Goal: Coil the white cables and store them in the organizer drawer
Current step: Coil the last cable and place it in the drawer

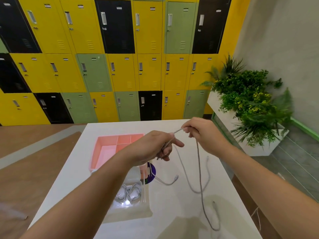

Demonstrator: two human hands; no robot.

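Left hand (155, 147) and right hand (202, 133) each pinch the white cable (199, 169). Judged light, limp and tangle-prone; best held near a connector end.

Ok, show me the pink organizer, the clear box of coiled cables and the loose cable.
pink organizer (96, 152): head view, left wall.
clear box (129, 213): head view, front wall.
loose cable (198, 161): head view, hanging stretch.
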